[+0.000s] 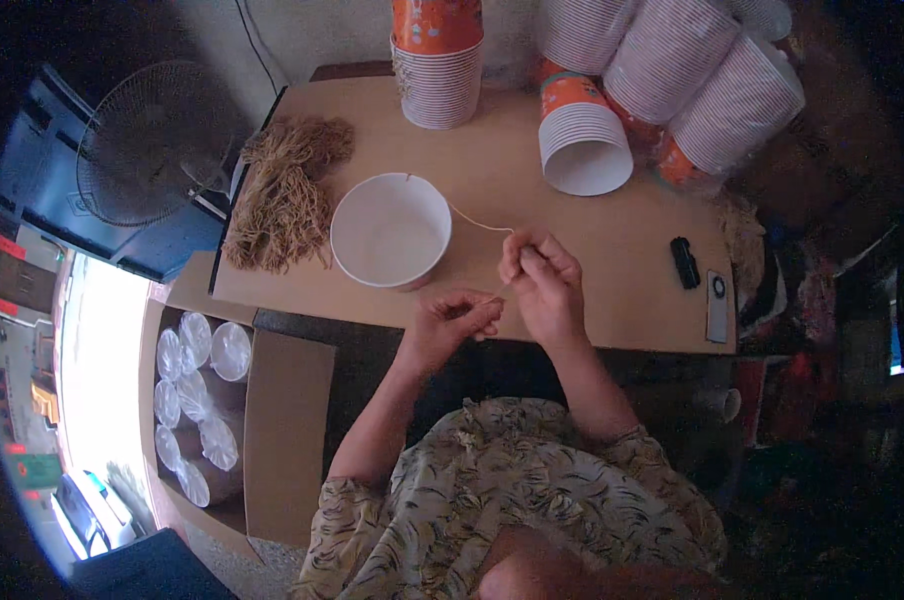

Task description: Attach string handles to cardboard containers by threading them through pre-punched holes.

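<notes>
- A cardboard box [290, 420] of clear lids sits at far left, below the bench [622, 300].
- A bundle of tan strings [284, 195] lies beside the white paper bucket [391, 230].
- Left hand [450, 322]: grip pinching the string [480, 224] end.
- Right hand [544, 285]: grip pinching the same string, which runs to the bucket's rim.

The paper bowl [391, 230] in front of me is plain white, and the string [477, 222] running from its rim is pale tan, like the tan bundle of strings [287, 190] on the light brown table [622, 260]. The stacked cups [437, 60] are orange outside with white ribbed rims. My blouse [512, 490] is cream with a dark leaf pattern.
</notes>
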`<state>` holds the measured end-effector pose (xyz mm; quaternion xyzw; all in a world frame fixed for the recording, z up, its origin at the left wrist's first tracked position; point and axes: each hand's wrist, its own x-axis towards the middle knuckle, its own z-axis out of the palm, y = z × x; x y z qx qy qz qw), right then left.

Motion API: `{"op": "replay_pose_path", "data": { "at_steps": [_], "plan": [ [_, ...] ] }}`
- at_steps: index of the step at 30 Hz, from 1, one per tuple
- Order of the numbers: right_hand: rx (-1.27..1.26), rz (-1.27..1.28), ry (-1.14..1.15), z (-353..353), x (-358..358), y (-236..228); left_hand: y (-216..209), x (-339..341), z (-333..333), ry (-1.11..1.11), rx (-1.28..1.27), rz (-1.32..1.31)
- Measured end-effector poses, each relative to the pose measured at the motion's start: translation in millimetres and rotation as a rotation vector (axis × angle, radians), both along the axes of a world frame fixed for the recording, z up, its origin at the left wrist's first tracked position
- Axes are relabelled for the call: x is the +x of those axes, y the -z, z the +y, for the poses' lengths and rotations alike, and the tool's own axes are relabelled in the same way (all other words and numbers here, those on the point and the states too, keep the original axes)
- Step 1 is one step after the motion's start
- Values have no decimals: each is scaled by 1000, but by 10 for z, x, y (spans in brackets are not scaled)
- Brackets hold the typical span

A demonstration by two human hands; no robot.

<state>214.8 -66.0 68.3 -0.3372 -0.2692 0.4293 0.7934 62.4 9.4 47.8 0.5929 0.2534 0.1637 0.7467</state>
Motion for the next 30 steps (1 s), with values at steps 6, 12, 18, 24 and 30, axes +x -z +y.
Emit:
{"op": "replay_pose_path", "data": {
  "at_steps": [6, 12, 18, 24, 30],
  "plan": [
    [-82, -4, 14, -38, -125, 138, 9, -53, -62, -36, -124, -45],
    [-129, -107, 45, -99, -27, 294, 46, -192, -14, 24, 53, 43],
    [-336, -852, 233, -153, 72, 327, 20, -230, 62, -16, 80, 94],
    [-380, -977, -37, -226, -243, 40, -120, -176, -3, -77, 287, 79],
    [-379, -986, -113, -268, -216, 102, -221, -278, 53, -26, 379, 190]
  ]
}}
